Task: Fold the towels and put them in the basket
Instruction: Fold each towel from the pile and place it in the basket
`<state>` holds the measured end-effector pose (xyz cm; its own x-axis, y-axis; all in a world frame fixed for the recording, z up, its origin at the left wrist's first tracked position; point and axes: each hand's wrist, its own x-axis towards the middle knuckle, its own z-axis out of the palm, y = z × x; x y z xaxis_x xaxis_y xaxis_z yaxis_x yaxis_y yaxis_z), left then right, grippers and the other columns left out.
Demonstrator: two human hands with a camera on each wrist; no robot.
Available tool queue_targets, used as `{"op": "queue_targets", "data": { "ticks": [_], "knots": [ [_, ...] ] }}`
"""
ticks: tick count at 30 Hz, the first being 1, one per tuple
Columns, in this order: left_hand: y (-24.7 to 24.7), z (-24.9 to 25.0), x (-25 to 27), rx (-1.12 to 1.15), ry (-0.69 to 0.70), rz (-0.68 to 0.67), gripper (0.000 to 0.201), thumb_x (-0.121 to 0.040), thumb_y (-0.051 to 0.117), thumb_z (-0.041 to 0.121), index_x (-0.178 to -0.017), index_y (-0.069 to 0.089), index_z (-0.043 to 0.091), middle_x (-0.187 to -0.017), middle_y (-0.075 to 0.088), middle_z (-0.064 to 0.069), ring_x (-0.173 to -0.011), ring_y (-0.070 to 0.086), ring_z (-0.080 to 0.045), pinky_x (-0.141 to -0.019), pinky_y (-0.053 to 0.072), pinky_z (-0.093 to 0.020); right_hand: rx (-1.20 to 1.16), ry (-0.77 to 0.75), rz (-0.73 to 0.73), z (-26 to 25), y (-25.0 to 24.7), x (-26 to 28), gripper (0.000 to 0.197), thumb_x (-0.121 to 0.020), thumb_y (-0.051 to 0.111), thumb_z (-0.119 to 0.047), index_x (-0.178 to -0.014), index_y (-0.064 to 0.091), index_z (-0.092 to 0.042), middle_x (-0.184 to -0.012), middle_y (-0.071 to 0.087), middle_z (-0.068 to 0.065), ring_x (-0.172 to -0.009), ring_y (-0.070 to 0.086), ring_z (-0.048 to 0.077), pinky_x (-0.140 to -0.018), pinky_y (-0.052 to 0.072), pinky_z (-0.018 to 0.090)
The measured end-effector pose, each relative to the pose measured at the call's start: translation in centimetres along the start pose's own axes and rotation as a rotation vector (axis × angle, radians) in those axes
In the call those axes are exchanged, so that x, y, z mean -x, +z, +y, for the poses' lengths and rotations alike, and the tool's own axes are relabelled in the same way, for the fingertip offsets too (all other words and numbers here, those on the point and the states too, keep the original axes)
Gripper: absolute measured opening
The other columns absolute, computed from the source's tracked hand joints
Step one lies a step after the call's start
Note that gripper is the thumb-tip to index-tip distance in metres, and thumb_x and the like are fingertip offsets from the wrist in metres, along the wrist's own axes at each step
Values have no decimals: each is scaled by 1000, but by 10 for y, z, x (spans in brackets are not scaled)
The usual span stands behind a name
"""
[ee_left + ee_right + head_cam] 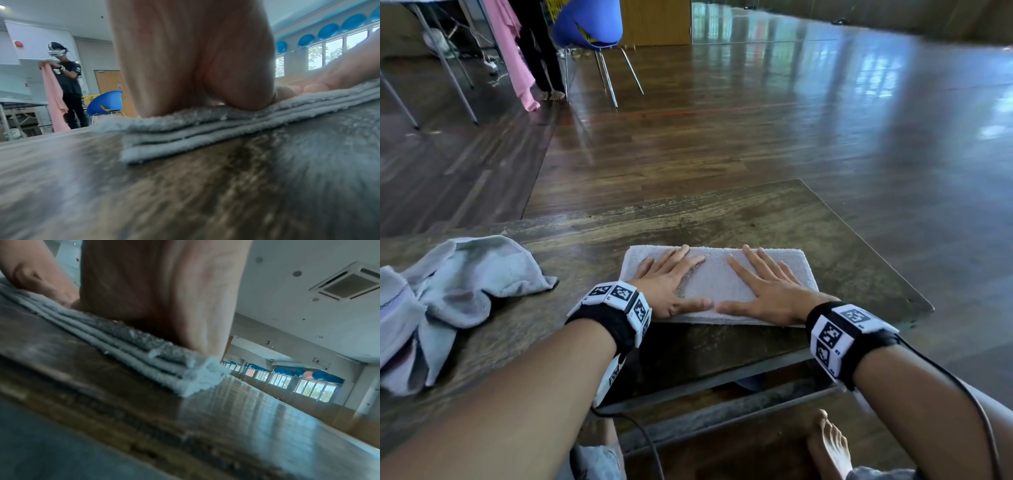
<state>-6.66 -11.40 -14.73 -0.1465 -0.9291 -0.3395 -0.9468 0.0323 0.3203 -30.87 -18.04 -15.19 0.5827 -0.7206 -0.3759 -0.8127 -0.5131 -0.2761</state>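
- a person's left hand and right hand lie flat, fingers straight, pressing a folded grey towel near the right end of a wooden table; neither hand grips it.
- the wrist views show about four soft terry layers stacked; likely light, limp and quick to unfold.
- best lifted from both short ends, or with a palm slid underneath.
- a crumpled towel waits unfolded at left; no basket is in view.

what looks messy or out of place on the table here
Only the crumpled towel at the table's left end: bunched and unfolded. The folded towel lies flat and squared under the left hand and right hand, its layers evenly stacked. No basket is in view.
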Motion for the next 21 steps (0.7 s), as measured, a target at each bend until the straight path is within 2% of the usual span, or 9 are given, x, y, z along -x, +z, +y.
{"op": "queue_targets", "data": {
  "ticks": [4, 6, 9, 11, 16, 21],
  "knots": [
    [-2, -12, 5, -33, -82, -26, 116, -63, 42, 96, -151, -18, 50, -161, -30, 15, -147, -29, -7, -120, -17, -43, -46, 81, 4, 7, -4, 3, 143, -40, 28, -113, -156, -20, -43, -162, -35, -14, -147, -35, 7, -120, -17, 41],
    [-4, -19, 8, -21, -125, -43, 125, -54, 43, 99, -149, -22, 51, -159, -33, 14, -146, -31, -9, -120, -17, -48, -54, 121, -5, 10, -7, 6, 148, -36, 31, -113, -155, -23, -42, -162, -36, -13, -147, -34, 8, -120, -17, 44],
    [-8, -27, 12, -13, -186, -77, 136, -39, 40, 105, -145, -28, 53, -156, -37, 16, -146, -32, -11, -117, -16, -58, -73, 157, -4, 14, -10, 10, 151, -34, 35, -113, -153, -25, -43, -161, -37, -14, -147, -35, 9, -121, -15, 52],
    [-9, -31, 15, -22, -206, -90, 137, -37, 40, 106, -143, -31, 54, -156, -39, 15, -146, -32, -13, -115, -16, -61, -84, 178, -6, 16, -11, 13, 155, -32, 37, -113, -154, -25, -42, -161, -37, -15, -147, -35, 8, -121, -15, 55],
    [-13, -32, 21, -4, -221, -98, 140, -36, 44, 105, -143, -31, 54, -156, -40, 14, -145, -35, -13, -113, -16, -63, -91, 264, -26, 29, -18, 20, 168, -27, 42, -112, -156, -27, -29, -162, -36, -13, -149, -32, 10, -123, -12, 54],
    [-19, -17, 21, -67, -231, -142, 146, -28, 40, 108, -140, -36, 53, -151, -46, 8, -140, -42, -20, -108, -22, -66, -67, 312, -72, 37, -27, 27, 171, -23, 44, -112, -153, -32, -29, -159, -41, -6, -145, -39, 17, -116, -22, 59]
  ]
}}
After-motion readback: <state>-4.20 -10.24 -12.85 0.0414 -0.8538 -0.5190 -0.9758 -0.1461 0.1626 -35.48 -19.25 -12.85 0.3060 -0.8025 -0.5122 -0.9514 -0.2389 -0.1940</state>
